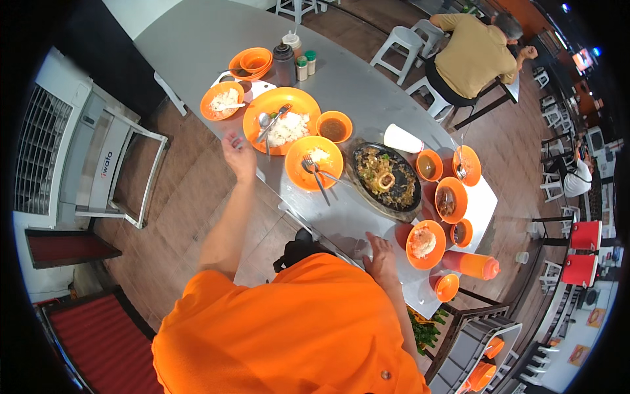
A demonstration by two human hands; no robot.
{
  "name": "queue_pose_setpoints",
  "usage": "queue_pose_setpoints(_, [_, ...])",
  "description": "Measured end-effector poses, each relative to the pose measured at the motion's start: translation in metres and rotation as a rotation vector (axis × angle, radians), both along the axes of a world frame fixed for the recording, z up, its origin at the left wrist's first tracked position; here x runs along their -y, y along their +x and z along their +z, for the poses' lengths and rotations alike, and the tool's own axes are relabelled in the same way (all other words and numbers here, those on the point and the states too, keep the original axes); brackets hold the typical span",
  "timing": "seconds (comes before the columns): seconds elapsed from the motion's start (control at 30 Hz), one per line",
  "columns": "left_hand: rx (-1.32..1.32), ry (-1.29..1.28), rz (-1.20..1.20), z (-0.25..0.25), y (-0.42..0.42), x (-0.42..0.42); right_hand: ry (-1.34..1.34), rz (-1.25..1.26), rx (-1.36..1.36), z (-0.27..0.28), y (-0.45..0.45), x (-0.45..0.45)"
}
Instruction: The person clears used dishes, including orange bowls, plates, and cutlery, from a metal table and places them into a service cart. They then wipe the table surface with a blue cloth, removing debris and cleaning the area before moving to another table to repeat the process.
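Note:
My left hand [239, 156] hovers by the table's edge with nothing in it, fingers loosely bent. Nearest to it are an orange bowl [209, 109] with rice and a white spoon, and a large orange plate [307, 101] of rice, a spoon and forks. My right hand [380, 258] is at the table's near edge, fingers apart, holding nothing that I can see. Beside it stands an orange bowl of rice [422, 241]. Farther in are a black sizzling plate [412, 184] with food and a bone on a wooden base, and an orange plate [294, 170] with cutlery across it.
The grey metal table [197, 37] also bears sauce bowls [333, 129], squeeze bottles [284, 66], shakers [301, 69], a white cup [402, 138] lying on its side and a bottle of orange sauce [470, 265]. A grey bin cart [453, 352] stands at right; a seated person [457, 54] is beyond.

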State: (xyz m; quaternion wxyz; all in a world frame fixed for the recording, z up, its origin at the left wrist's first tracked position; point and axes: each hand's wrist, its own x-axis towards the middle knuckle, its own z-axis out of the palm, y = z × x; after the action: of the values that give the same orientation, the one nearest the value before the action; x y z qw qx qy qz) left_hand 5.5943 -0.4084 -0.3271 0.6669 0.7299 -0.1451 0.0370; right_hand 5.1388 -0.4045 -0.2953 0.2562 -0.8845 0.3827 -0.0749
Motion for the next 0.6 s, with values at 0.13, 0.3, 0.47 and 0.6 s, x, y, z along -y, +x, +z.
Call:
queue_pose_setpoints(0.13, [0.023,0.085,0.288,-0.031,0.1,0.006,-0.012,-0.224,0.184,0.029,0.013,0.003])
queue_pose_setpoints(0.3, [-0.472,-0.073,0.245,-0.042,0.193,0.033,-0.229,-0.489,0.379,0.012,0.014,-0.004])
queue_pose_setpoints(0.47, [-0.723,-0.146,-0.387,-0.078,0.24,0.047,-0.067,-0.708,0.334,-0.005,-0.011,-0.018])
queue_pose_setpoints(0.6, [-0.641,-0.037,-0.46,-0.091,0.221,0.066,-0.129,-0.75,0.313,0.01,-0.016,-0.036])
